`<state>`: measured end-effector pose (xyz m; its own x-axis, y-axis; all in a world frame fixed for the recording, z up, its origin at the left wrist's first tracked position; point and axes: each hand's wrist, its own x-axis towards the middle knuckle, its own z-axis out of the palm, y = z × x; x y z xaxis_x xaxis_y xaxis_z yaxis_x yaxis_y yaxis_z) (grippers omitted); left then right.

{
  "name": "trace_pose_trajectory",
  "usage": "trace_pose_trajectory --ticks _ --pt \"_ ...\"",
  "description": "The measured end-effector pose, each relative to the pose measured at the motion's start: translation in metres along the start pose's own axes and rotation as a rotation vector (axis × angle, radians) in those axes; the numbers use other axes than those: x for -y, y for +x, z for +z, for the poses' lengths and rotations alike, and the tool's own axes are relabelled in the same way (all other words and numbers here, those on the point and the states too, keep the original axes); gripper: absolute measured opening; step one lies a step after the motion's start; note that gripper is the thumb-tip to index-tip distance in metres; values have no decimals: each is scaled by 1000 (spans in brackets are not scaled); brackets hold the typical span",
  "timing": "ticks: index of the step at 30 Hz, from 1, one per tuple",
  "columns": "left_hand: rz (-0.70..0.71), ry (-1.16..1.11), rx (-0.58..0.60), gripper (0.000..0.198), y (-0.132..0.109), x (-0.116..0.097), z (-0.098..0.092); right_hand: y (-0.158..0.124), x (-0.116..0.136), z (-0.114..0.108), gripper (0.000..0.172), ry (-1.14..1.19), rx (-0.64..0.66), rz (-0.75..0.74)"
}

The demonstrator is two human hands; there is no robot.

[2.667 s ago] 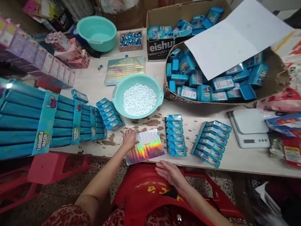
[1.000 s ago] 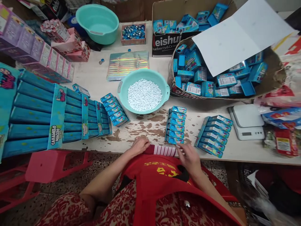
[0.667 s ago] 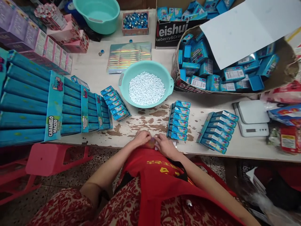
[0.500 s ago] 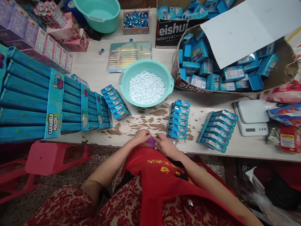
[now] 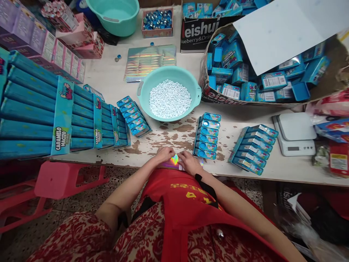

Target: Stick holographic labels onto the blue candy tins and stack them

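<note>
At the table's front edge, close to my apron, my left hand (image 5: 165,154) and my right hand (image 5: 190,162) are brought close together. Between their pinched fingertips a small holographic sticker (image 5: 175,159) gleams in rainbow colours. Beneath the hands lies a shiny sticker sheet (image 5: 200,161), mostly covered by them. Just right of my right hand stands a row of blue candy tins (image 5: 207,137), with round recesses on their tops. A turquoise basin (image 5: 141,103) of small white candies (image 5: 170,99) sits beyond the hands.
Packed blue display boxes (image 5: 35,112) fill the left side. Two more tin rows (image 5: 133,116) (image 5: 253,149) stand on the table. Behind are holographic sheets (image 5: 149,60), a box of small round caps (image 5: 157,22) and cartons of blue tins (image 5: 231,82). A scale (image 5: 297,147) is at right.
The piece between my fingertips has turned from purple to bright rainbow shine, and more of the shiny sheet under my hands shows. The view has shifted slightly.
</note>
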<state>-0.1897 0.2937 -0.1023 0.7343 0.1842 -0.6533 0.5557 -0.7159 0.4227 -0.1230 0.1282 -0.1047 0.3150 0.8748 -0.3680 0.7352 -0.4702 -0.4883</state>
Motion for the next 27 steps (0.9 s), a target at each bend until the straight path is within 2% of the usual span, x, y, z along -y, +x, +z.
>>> trace_pose_trajectory --ticks 6,10,13,15,18,19,21,25,27 --pt "-13 -17 4 27 -1 -2 -1 2 -6 8 23 19 -64 -65" --pt "-8 -17 10 27 -1 -3 -1 14 -3 13 12 127 -140 73" --pt "-11 -11 12 28 0 -3 1 22 1 13 8 191 -148 161" --pt "-4 -10 7 28 1 -2 3 19 3 9 5 208 -114 105" --pt "19 -12 -4 28 0 0 4 3 6 -8 6 303 -79 -68" --pt "27 -18 -6 28 -1 1 4 -5 8 -15 7 368 -108 -101" --pt "54 -68 -46 28 -6 -1 2 -20 9 -31 11 537 -256 -73" --pt "239 -417 -261 32 -20 -22 -9 -40 9 -57 22 945 -602 238" --pt "348 -635 -225 37 -26 -40 -11 -44 7 -63 29 1091 -682 352"
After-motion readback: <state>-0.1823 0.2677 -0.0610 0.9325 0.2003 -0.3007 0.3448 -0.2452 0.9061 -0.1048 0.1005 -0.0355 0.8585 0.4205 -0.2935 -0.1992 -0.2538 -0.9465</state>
